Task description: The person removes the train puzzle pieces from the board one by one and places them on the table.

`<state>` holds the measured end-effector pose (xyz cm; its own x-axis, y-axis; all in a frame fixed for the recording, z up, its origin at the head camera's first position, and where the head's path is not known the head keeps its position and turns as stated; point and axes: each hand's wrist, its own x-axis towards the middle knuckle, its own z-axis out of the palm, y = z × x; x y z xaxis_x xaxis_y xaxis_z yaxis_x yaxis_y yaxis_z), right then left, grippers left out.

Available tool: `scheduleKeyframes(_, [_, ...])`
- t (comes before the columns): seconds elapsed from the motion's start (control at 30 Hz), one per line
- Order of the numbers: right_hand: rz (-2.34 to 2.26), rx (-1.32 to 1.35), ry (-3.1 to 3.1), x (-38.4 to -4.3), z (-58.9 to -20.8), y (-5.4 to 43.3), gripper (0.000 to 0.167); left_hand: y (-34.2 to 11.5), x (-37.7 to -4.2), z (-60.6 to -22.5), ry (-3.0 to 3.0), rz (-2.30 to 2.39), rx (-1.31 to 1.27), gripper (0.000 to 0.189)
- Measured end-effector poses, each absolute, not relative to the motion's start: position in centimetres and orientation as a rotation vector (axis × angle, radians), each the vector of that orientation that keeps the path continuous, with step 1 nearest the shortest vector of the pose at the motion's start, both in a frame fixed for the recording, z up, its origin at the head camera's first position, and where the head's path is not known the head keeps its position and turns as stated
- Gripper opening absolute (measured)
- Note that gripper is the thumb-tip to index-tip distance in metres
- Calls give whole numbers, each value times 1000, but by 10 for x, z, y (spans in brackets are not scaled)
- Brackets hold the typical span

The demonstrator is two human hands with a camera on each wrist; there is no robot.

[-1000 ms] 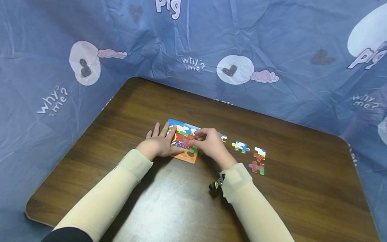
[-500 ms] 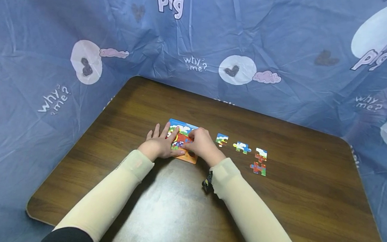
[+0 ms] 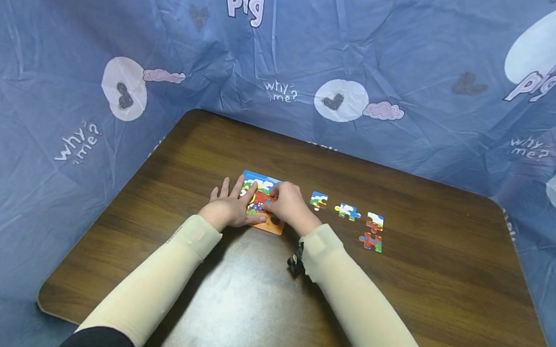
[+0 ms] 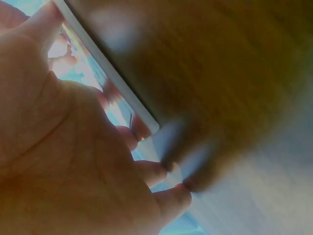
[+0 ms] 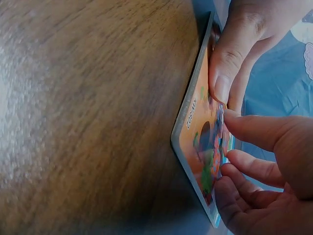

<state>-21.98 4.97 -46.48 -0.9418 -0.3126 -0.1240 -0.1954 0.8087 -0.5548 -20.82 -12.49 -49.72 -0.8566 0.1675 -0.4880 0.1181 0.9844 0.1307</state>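
A colourful jigsaw puzzle board (image 3: 274, 227) lies on the table, blue at its far edge and orange at its near edge. My left hand (image 3: 224, 211) rests on its left part with fingers spread and thumb along the near side. My right hand (image 3: 291, 209) is over the board's right part, thumb and fingers bent. In the right wrist view, its fingertips pinch a small puzzle piece (image 5: 227, 138) right at the board's surface, close to the left thumb (image 5: 223, 88). The piece is mostly hidden by the fingers.
Several loose puzzle pieces lie right of the board: a green and blue one (image 3: 318, 200), a blue and white one (image 3: 347, 211), and a red and white one (image 3: 375, 221) touching a red and green one (image 3: 372, 241). A patterned blue cloth (image 3: 295, 62) hangs behind the brown table (image 3: 424, 291).
My right hand has moved slightly left and down onto the board, uncovering the nearest loose piece, and has hardly moved in the last half second. The left hand stays in place.
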Motion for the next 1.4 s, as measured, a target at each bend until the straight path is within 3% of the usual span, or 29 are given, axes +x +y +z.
scheduleKeyframes(0.4, [-1077,-315,2777,-218,-462,51,15,-125,-207,-495,2600,139,193,106])
scheduleKeyframes(0.77, [-1179,-313,2764,-220,-467,51,21,-124,-208,-495,2608,124,204,105])
scheduleKeyframes(1.03, [-1198,-356,2758,-218,-466,51,10,-123,-209,-496,2592,111,198,104])
scheduleKeyframes(1.4, [-1337,-372,2684,-219,-465,59,12,-125,-209,-498,2613,140,211,106])
